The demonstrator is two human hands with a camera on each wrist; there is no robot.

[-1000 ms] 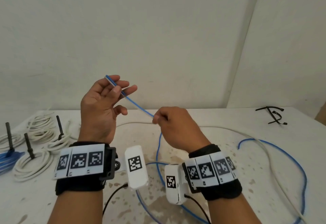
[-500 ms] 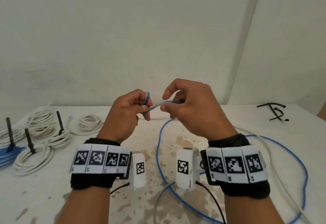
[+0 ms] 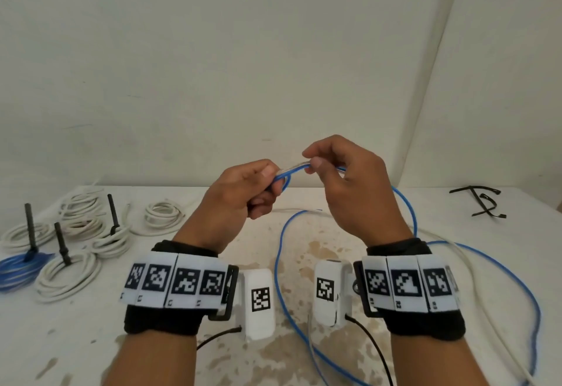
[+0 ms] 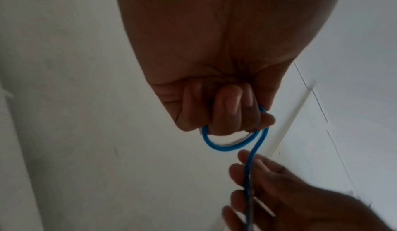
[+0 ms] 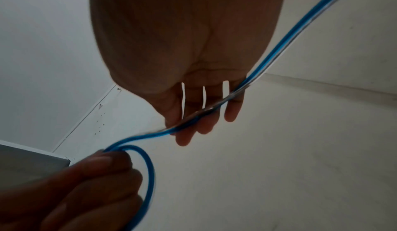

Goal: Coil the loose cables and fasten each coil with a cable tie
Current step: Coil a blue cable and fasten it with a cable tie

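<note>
A thin blue cable (image 3: 281, 248) trails over the white table (image 3: 91, 340) in wide loops. My left hand (image 3: 243, 191) is raised above the table and grips a small first loop of the blue cable (image 4: 227, 145) in its curled fingers. My right hand (image 3: 343, 185) is just to its right, pinching the same cable between thumb and fingers. In the right wrist view the blue cable (image 5: 268, 64) runs across my right fingers (image 5: 206, 120) down to the loop in my left hand (image 5: 90, 183). Black cable ties (image 3: 477, 203) lie at the far right.
At the left lie several tied white coils (image 3: 65, 276) and a tied blue coil (image 3: 18, 267), each with a black tie standing up. A loose white cable (image 3: 474, 270) runs across the right side. A white wall stands right behind the table.
My left hand has closed on the cable end and turned it into a small loop. My right hand rose from the table side and came up close beside the left.
</note>
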